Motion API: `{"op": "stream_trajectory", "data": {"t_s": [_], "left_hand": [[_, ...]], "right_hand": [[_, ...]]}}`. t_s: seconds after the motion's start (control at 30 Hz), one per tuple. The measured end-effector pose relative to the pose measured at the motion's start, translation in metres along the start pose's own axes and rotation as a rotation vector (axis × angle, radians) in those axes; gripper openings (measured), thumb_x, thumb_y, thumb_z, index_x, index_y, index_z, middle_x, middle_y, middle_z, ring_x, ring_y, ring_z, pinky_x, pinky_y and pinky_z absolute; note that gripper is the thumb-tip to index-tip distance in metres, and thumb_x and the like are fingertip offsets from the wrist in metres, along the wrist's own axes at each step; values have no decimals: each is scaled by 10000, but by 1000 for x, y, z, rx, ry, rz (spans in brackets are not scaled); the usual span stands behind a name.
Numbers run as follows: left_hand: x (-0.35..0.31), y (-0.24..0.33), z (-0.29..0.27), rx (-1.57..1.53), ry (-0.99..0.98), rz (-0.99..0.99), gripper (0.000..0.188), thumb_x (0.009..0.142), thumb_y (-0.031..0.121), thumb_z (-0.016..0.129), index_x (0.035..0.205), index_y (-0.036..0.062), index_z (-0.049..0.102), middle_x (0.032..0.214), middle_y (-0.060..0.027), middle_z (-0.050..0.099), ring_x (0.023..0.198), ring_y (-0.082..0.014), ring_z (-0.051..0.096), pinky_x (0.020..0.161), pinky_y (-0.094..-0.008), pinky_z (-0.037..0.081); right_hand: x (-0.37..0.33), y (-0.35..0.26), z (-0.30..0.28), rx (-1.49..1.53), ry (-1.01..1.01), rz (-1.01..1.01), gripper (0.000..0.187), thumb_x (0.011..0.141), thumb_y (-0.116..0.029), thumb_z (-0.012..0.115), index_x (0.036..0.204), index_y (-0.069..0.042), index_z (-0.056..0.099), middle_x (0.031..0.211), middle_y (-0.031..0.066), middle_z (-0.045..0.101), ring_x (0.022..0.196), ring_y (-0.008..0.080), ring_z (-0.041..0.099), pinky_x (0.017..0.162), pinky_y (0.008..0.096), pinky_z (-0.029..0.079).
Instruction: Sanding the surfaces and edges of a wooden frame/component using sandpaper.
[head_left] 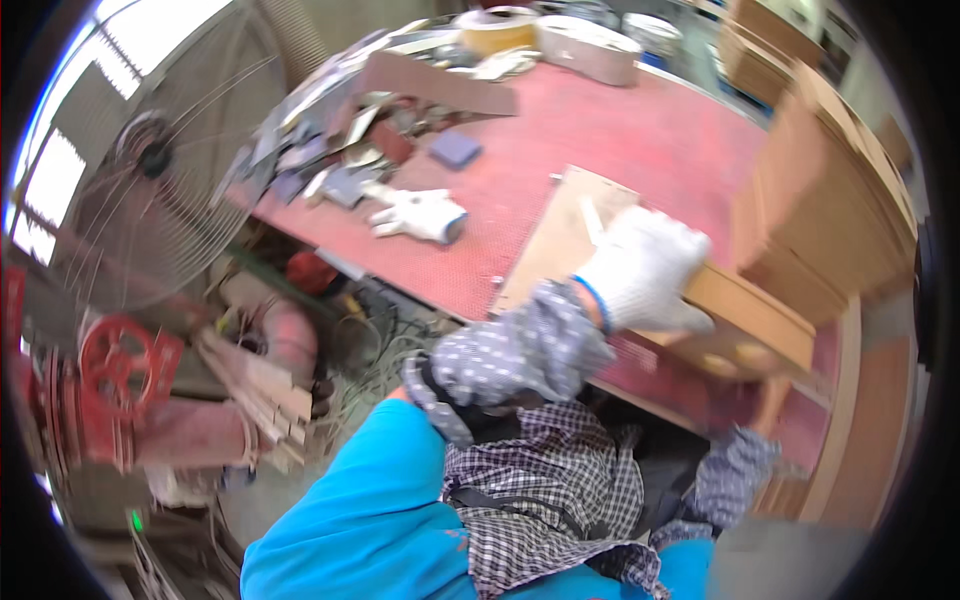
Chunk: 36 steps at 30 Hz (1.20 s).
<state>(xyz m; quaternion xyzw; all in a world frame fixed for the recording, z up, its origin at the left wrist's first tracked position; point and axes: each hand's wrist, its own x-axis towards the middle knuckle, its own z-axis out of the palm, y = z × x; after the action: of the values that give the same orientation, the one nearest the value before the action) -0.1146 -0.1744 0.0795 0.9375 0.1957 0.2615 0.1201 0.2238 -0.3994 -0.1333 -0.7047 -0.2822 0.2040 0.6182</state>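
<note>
My left hand [645, 265], in a white knit glove, presses down over the top of a thick wooden block [760, 315] at the near edge of the red table [620, 130]. The block lies partly on a thin plywood sheet [555, 235]. My right hand [768, 392] comes up from below, bare at the wrist. Its fingers curl around the block's lower front edge and are partly hidden by the block. Both forearms wear patterned sleeves.
A spare white glove [420, 215] and a grey-blue pad [455, 148] lie on the table. A heap of scraps [340, 140] and a tape roll [495, 28] sit farther back. Stacked wooden panels [830, 200] stand at right. A large fan [150, 170] and a red handwheel [115, 360] are at left.
</note>
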Motion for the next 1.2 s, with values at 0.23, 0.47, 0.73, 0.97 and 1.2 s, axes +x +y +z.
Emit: {"op": "stream_trajectory", "data": {"t_s": [0.23, 0.47, 0.73, 0.97, 1.2], "left_hand": [[7, 14, -13, 30, -162, -111, 707, 720, 631, 821, 1063, 28, 684, 1009, -167, 723, 991, -342, 703, 900, -442, 526], [1, 7, -15, 0, -156, -109, 731, 701, 637, 818, 1087, 28, 697, 1004, -168, 728, 983, -342, 703, 888, -435, 518], [3, 2, -1, 25, -190, -127, 717, 686, 651, 817, 1043, 40, 702, 970, -148, 727, 959, -342, 696, 875, -425, 491], [11, 5, -9, -39, -169, -73, 650, 680, 602, 823, 1001, 49, 703, 914, -96, 700, 909, -275, 664, 855, -387, 447], [4, -1, -3, -26, -123, -69, 650, 662, 603, 818, 980, 44, 720, 859, -109, 710, 854, -284, 670, 844, -379, 444]], "right_hand": [[-16, -80, 55, 397, 89, -163, 452, 992, -281, 682, 1300, 37, 586, 1155, 136, 677, 997, 245, 699, 836, 402, 600], [15, -71, 7, 80, 601, -26, 512, 943, -214, 693, 1335, 101, 598, 1260, 229, 652, 1059, 286, 678, 857, 428, 577], [-10, -1, -112, -742, 447, -334, 668, 945, -318, 661, 1522, -21, 503, 1485, 223, 535, 1323, 322, 528, 1079, 487, 439], [-36, -39, -59, -648, 421, -92, 649, 953, -331, 651, 1514, -35, 513, 1487, 212, 529, 1333, 321, 520, 1088, 480, 434], [-35, -30, -45, -547, 369, 3, 631, 961, -344, 640, 1507, -50, 523, 1488, 202, 523, 1342, 319, 513, 1096, 474, 428]]}}
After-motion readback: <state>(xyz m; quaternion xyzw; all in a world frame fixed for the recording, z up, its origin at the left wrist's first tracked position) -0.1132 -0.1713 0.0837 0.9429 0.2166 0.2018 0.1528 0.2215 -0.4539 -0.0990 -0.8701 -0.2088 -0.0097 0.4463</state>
